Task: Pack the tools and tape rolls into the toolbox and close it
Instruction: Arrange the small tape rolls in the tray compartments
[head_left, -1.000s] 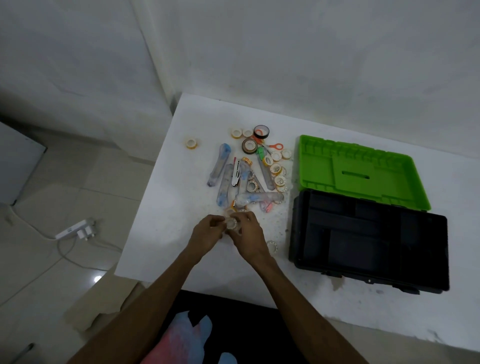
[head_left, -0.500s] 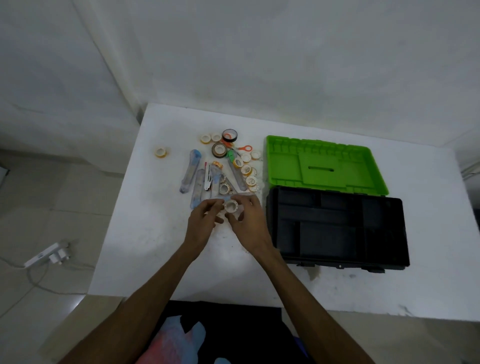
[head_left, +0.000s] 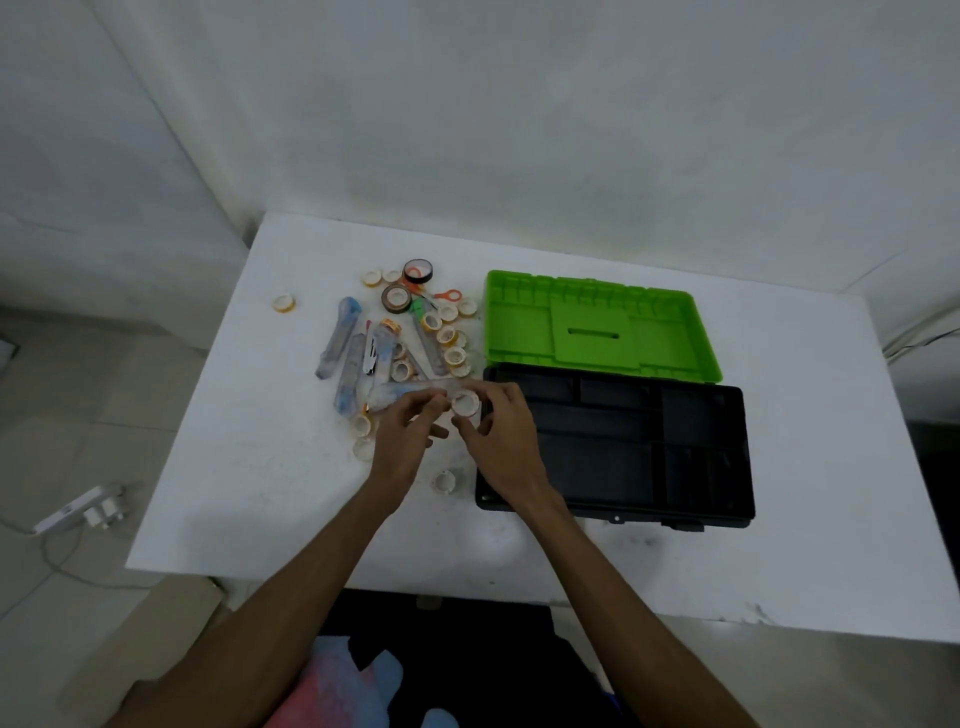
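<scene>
A black toolbox (head_left: 675, 452) lies open on the white table (head_left: 270, 467), its green lid (head_left: 597, 327) folded back. Left of it lies a pile of several small tape rolls (head_left: 447, 338), wrapped tools (head_left: 340, 338) and orange-handled scissors (head_left: 441, 297). Just above the table, beside the box's left rim, both hands pinch one small white tape roll (head_left: 465, 402). My left hand (head_left: 410, 436) holds its left side and my right hand (head_left: 506, 436) holds its right side.
A lone tape roll (head_left: 283, 303) sits apart at the far left, another (head_left: 444, 480) lies near the box's front corner. A white power strip (head_left: 78, 512) with cable lies on the floor left of the table. Walls close in behind.
Both hands have lifted the small tape roll off the table and carried it right, toward the toolbox's left edge. The camera view has shifted too.
</scene>
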